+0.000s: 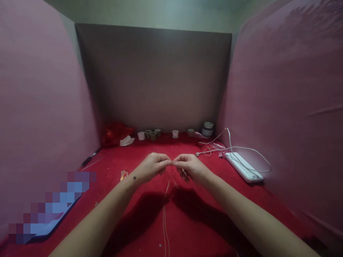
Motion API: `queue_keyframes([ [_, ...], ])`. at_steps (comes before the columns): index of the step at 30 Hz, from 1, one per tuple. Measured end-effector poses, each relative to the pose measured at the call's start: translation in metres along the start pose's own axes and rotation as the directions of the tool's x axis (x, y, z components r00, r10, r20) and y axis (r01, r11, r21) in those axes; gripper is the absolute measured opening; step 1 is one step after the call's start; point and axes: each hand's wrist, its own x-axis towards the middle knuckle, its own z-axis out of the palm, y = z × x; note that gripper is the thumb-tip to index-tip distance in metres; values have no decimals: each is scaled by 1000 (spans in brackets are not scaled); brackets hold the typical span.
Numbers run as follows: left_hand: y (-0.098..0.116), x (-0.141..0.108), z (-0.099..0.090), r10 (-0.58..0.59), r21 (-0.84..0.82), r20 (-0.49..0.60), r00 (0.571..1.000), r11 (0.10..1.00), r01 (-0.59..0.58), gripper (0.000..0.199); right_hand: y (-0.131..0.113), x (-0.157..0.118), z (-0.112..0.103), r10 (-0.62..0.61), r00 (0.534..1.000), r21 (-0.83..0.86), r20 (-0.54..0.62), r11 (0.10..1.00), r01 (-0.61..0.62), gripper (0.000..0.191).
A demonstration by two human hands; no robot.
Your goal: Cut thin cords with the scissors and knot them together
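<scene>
Pink walls (40, 107) and a dark back panel (158, 78) enclose a worktop (107, 171) covered in red. At far left lies a flat blue object (52, 227), its upper side hidden by blurred squares. Beyond it, a dark, slim item (87, 161) rests by the wall, too dim to identify. Further right are a crumpled red bag (115, 134), its contents unseen, a gold-coloured piece (124, 175) partly covered by the left forearm, and a crumpled white tissue (127, 141). Next comes a cluster of four small cups (141, 136); what they hold cannot be seen. The left hand (155, 163) has its fingers pinched closed. Beneath the hands, two strands of thin cord (164, 214) run down the worktop and out at the bottom edge; their upper ends fade from sight. A pink cup (175, 134) stands behind. The right hand (187, 166) is also pinched closed, fingertips meeting the left's; anything between them is too small to make out. Past another cup (190, 132) and a lidded jar (207, 129) are a loose thread coil (207, 151), clear wrapping (218, 146), and a white cable (250, 149) draped over a white power bank (242, 167).
</scene>
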Motion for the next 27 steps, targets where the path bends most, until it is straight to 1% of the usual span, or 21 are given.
queue_keyframes([
  [3,-12,-2,9,-53,-80,37,998,995,56,28,7,0,0,-4,999,-92,-38,996,1,18],
  [7,-27,-1,23,-112,-178,47,993,977,118,25,17,-6,-4,13,997,-92,-79,996,-21,18],
  [9,-29,0,30,-123,-226,55,991,965,132,22,20,-8,-6,23,996,-81,-89,996,-31,19],
  [12,-26,0,36,-146,-286,42,988,946,152,17,20,-10,-9,26,994,-83,-108,996,-35,18],
  [15,-20,-3,36,-159,-296,25,987,942,160,17,18,-10,-9,21,993,-90,-113,995,-31,17],
  [17,-19,-4,35,-157,-308,35,987,938,160,18,18,-9,-10,22,994,-91,-110,995,-32,17],
  [21,-24,-3,32,-156,-373,52,986,913,164,18,23,-8,-12,48,994,-49,-94,997,-53,20],
  [27,-30,-1,29,-218,-477,99,971,846,238,20,23,-10,-14,75,995,-50,-66,996,-79,22],
])
